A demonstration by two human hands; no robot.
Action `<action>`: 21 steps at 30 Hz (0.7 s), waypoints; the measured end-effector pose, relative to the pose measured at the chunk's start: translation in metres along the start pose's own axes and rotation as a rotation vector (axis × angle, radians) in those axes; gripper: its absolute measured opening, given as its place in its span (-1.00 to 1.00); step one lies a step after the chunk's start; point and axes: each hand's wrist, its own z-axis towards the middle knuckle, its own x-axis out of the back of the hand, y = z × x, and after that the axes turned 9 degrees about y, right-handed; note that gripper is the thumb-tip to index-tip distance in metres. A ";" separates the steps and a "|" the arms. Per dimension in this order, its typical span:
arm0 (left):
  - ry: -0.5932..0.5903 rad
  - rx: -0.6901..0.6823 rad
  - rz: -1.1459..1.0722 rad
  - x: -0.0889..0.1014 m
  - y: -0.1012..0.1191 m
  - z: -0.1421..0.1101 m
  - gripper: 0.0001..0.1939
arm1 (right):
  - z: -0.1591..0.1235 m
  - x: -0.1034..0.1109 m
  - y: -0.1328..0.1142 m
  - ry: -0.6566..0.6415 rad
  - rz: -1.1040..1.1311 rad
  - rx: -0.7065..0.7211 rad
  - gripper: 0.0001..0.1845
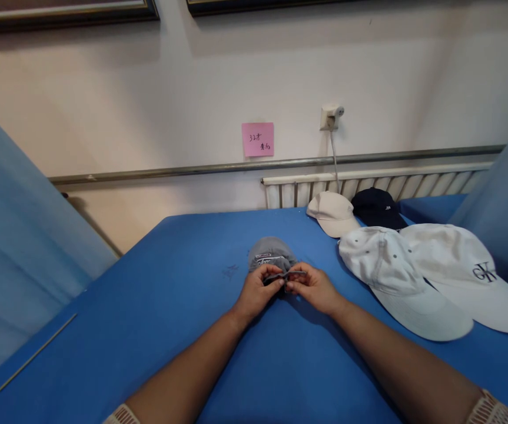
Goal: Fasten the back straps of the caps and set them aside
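Observation:
A grey baseball cap (pixel 272 246) with white lettering on it lies on the blue-covered table (pixel 169 282), its brim toward the wall. My left hand (pixel 257 293) pinches the strap at the cap's near edge between thumb and fingers. From the other side, my right hand (pixel 314 288) is closed on the same strap, and a short strap end sticks out at its fingertips. Both hands almost meet. The fingers hide the fastening and much of the cap's near side.
To the right lie a cream cap (pixel 331 211), a black cap (pixel 376 206), a pale grey cap (pixel 386 265) and a white cap (pixel 454 253) with black letters. A thin stick (pixel 37 353) rests at the left edge. Behind stand a radiator (pixel 311 191) and a wall rail (pixel 183 172).

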 end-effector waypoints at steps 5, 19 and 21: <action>0.006 0.027 -0.031 0.001 -0.005 0.003 -0.80 | 0.000 0.002 0.000 -0.020 -0.051 0.041 -0.68; -0.006 0.021 -0.036 0.000 -0.003 0.002 -0.76 | -0.004 -0.006 0.000 0.045 -0.239 0.193 -0.74; -0.015 0.033 -0.059 0.001 -0.004 0.002 -0.74 | -0.004 -0.006 -0.001 0.072 -0.289 0.200 -0.75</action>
